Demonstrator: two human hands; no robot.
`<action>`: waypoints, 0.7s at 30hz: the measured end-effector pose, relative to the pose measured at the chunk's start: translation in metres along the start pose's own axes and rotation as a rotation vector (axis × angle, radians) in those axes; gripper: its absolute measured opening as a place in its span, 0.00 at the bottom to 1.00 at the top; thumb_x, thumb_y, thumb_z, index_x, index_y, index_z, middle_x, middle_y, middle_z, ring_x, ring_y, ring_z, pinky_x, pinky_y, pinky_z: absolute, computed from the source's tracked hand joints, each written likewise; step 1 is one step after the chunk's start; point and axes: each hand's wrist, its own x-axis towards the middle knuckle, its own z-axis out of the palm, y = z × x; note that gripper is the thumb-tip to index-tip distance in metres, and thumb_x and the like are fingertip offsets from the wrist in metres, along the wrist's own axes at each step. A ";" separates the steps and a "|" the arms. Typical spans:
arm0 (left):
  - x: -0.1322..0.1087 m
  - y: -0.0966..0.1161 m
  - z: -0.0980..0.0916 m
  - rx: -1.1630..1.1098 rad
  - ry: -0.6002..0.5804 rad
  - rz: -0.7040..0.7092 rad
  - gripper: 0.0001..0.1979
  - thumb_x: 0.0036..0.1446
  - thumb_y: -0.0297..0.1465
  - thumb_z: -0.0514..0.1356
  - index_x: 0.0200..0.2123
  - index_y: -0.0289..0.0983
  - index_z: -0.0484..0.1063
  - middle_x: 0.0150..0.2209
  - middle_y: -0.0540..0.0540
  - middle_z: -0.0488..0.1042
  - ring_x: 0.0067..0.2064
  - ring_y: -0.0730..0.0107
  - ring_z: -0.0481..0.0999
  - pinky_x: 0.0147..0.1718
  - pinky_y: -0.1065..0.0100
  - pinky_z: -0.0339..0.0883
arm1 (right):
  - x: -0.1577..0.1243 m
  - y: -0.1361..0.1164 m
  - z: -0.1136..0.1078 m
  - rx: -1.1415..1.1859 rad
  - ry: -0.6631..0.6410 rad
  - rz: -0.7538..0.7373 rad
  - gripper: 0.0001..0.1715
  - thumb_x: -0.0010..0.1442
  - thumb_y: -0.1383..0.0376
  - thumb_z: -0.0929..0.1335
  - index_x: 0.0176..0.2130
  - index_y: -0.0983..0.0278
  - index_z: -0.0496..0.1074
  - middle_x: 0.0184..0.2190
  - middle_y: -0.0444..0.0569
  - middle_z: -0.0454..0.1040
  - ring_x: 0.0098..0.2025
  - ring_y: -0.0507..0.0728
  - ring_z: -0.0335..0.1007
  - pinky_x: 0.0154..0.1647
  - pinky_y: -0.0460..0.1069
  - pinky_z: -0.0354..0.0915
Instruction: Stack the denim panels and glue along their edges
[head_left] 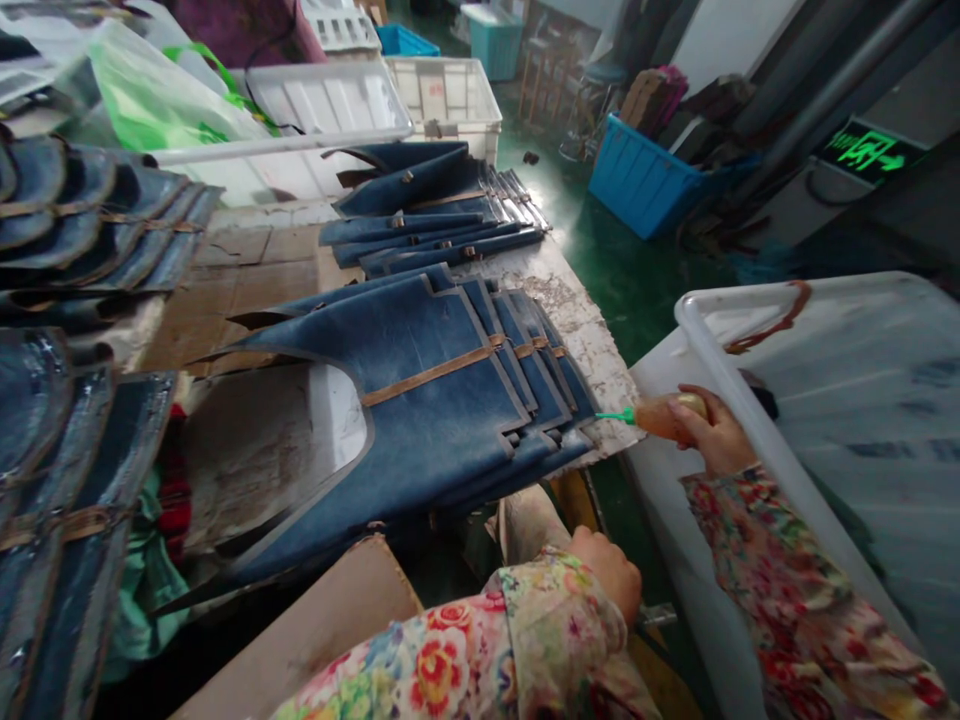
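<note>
Squeezing nothing visibly yet: a small orange glue bottle (664, 415) with a green nozzle sits in the right hand (716, 435), nozzle tip touching the near right edge of the fanned stack of blue leather pieces (442, 400). Grip of that hand: fingers wrapped fully round the bottle body, closed tight on it. Bottle lies nearly level, just off the counter's right edge, above the rim of a large white tub (825, 400).

Left hand (611, 570): low, below the counter edge, curled into a loose fist; cannot tell whether it has hold of anything. Both arms in flowered sleeves (525, 640).

Blue pieces overlap like shingles, each with a thin tan strap across it. They rest on a worn, glue-crusted counter (577, 310). A second fanned stack (435, 210) lies farther back on the same counter. More dark blue pieces stacked at far left (82, 220).

Behind: white crates (442, 95), a green plastic bag (150, 100). Right, on the green floor, a blue crate (645, 180). A green exit sign (870, 152) glows low on the wall.
</note>
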 end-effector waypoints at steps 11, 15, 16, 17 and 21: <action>0.003 -0.001 0.003 0.006 0.013 0.014 0.16 0.64 0.25 0.46 0.50 0.27 0.67 0.49 0.38 0.70 0.52 0.56 0.67 0.47 0.57 0.63 | 0.006 0.021 0.010 0.165 0.078 -0.039 0.37 0.45 0.47 0.71 0.51 0.60 0.68 0.43 0.49 0.66 0.35 0.54 0.64 0.16 0.41 0.64; 0.005 -0.002 0.005 0.001 0.022 0.016 0.16 0.64 0.25 0.45 0.49 0.27 0.68 0.48 0.38 0.71 0.52 0.57 0.68 0.47 0.57 0.63 | -0.008 0.022 0.005 0.205 0.081 -0.006 0.37 0.44 0.47 0.72 0.50 0.62 0.68 0.41 0.50 0.67 0.33 0.54 0.65 0.16 0.41 0.64; 0.005 -0.002 0.005 0.002 0.026 0.020 0.16 0.64 0.25 0.45 0.49 0.27 0.68 0.48 0.38 0.71 0.51 0.56 0.68 0.47 0.57 0.63 | -0.010 0.022 0.005 0.207 0.078 -0.004 0.38 0.44 0.47 0.72 0.50 0.62 0.68 0.42 0.50 0.67 0.33 0.54 0.65 0.16 0.41 0.64; 0.006 -0.002 0.006 0.003 0.030 0.021 0.16 0.64 0.25 0.46 0.49 0.27 0.68 0.47 0.38 0.71 0.51 0.56 0.68 0.46 0.57 0.63 | -0.012 0.022 0.005 0.210 0.077 -0.003 0.38 0.44 0.47 0.72 0.50 0.62 0.68 0.42 0.50 0.67 0.32 0.54 0.65 0.16 0.41 0.64; 0.005 -0.002 0.007 0.006 0.047 0.018 0.15 0.63 0.25 0.47 0.48 0.27 0.69 0.46 0.38 0.72 0.50 0.56 0.69 0.46 0.57 0.63 | -0.013 0.021 0.009 0.221 0.053 -0.011 0.38 0.44 0.48 0.72 0.50 0.63 0.67 0.41 0.49 0.66 0.32 0.53 0.64 0.15 0.41 0.64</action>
